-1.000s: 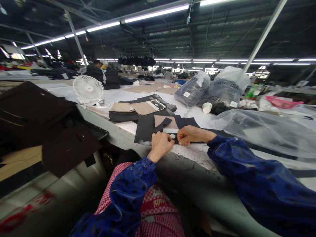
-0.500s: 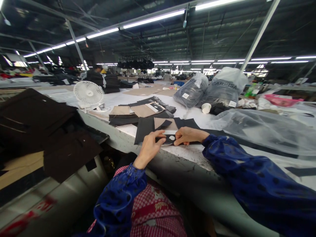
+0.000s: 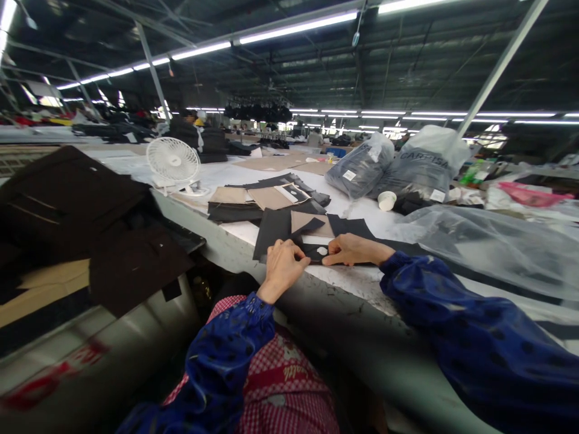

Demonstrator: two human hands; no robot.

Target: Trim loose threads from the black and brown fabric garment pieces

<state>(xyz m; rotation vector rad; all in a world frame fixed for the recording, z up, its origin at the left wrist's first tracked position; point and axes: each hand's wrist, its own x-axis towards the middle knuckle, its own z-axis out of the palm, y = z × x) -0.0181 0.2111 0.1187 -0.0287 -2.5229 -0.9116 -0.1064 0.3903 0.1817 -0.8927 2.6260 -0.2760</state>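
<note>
On the near edge of the table lies a dark fabric panel [image 3: 274,229] with a tan piece [image 3: 320,224] on it. In front of the tan piece is a small black fabric piece [image 3: 311,248] bearing a white rounded patch [image 3: 322,251]. My left hand [image 3: 284,266] is closed at its left end, thumb and forefinger together on the lower edge. At the right end my right hand [image 3: 353,249] pinches the same piece, its fingertips beside the white patch. A narrow dark strip [image 3: 313,225] slants up from behind my left fingers.
Behind the panel is a stack of tan and black pieces [image 3: 266,198]. A white fan [image 3: 173,160] stands to the left. Bagged goods [image 3: 416,163], a paper cup [image 3: 387,201] and clear plastic sheeting [image 3: 493,241] lie to the right. Dark brown panels [image 3: 67,205] are piled at left.
My left fingers have drawn together and moved down to the black piece's lower edge. My right hand keeps its grip. The whole view has shifted slightly.
</note>
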